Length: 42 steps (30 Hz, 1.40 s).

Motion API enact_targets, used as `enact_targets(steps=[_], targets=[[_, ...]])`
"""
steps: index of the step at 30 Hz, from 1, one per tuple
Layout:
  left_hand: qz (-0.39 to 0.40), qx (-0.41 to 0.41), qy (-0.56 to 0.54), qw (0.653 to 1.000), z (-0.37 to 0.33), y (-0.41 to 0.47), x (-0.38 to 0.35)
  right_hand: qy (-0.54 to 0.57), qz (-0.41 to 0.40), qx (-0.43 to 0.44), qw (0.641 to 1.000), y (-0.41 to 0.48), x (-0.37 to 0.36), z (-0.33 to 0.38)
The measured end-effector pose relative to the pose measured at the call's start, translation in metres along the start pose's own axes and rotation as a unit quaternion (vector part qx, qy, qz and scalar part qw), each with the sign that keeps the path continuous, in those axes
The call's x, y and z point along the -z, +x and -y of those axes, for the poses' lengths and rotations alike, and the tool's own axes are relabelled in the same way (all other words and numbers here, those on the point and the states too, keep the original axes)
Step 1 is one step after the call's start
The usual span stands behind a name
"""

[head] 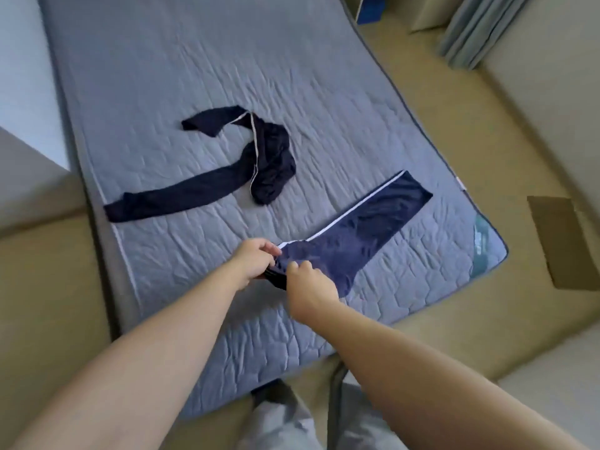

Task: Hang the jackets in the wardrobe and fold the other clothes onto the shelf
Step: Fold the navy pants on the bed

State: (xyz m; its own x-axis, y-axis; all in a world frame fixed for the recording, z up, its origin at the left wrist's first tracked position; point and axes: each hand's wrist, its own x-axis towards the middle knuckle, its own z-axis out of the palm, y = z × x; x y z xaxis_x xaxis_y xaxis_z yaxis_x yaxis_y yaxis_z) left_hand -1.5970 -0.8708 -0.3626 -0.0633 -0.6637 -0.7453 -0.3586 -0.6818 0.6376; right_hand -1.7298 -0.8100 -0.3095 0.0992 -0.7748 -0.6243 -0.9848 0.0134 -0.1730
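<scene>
The waistband end of the navy trousers (357, 228) is pinched by the left hand (256, 261) and the right hand (308, 284). The hands are set close together with fingers curled into the cloth, apparently so that the stacked legs can be drawn flat along the mattress (194, 60) for folding. Farther off, a second dark garment (269, 157) lies crumpled mid-mattress, well apart, seemingly reserved for a later turn.

The navy trousers (357, 222), white-striped down the side, lie flat near the mattress's (194, 60) right edge. A second navy garment (269, 157) lies crumpled mid-mattress, one leg trailing toward the left edge.
</scene>
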Motion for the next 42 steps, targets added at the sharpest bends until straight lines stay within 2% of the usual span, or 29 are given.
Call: enact_targets(steps=[6,11,13,16,19,21,23,25,28,30,32,35,38,42], targets=[[0.017,0.101,0.035,0.994,0.143,-0.036,0.061,0.04,0.12,0.018,0.992,-0.028,-0.115,0.077],[0.033,0.15,0.129,0.98,0.209,-0.086,0.12,0.076,0.209,0.061,0.973,-0.05,-0.167,0.148],[0.041,0.195,0.147,0.969,0.23,-0.103,0.14,0.088,0.242,0.076,0.963,-0.063,-0.181,0.175],[0.092,0.295,0.183,0.934,0.245,-0.123,0.167,0.086,0.304,0.11,0.942,-0.081,-0.19,0.211],[0.108,0.393,0.246,0.879,0.244,-0.13,0.189,0.02,0.353,0.184,0.917,-0.085,-0.185,0.235],[0.131,0.439,0.269,0.847,0.233,-0.127,0.192,0.009,0.365,0.2,0.909,-0.079,-0.174,0.234],[0.142,0.457,0.251,0.842,0.211,-0.116,0.184,0.014,0.366,0.188,0.911,-0.069,-0.162,0.218],[0.129,0.447,0.197,0.863,0.183,-0.099,0.165,0.061,0.357,0.142,0.921,-0.053,-0.153,0.185],[0.122,0.389,0.153,0.901,0.136,-0.065,0.117,0.176,0.323,0.048,0.929,-0.022,-0.145,0.112],[0.141,0.322,0.195,0.916,0.106,-0.032,0.076,0.214,0.276,0.015,0.937,0.008,-0.139,0.056],[0.16,0.252,0.265,0.917,0.081,0.006,0.029,0.242,0.236,-0.013,0.941,0.038,-0.134,-0.003],[0.17,0.158,0.387,0.892,0.046,0.069,-0.044,0.255,0.196,-0.049,0.946,0.09,-0.133,-0.087],[0.134,0.053,0.499,0.855,0.025,0.138,-0.108,0.259,0.183,-0.067,0.946,0.148,-0.14,-0.158],[0.1,0.022,0.576,0.811,0.018,0.232,-0.168,0.241,0.148,-0.056,0.958,0.233,-0.157,-0.231]])
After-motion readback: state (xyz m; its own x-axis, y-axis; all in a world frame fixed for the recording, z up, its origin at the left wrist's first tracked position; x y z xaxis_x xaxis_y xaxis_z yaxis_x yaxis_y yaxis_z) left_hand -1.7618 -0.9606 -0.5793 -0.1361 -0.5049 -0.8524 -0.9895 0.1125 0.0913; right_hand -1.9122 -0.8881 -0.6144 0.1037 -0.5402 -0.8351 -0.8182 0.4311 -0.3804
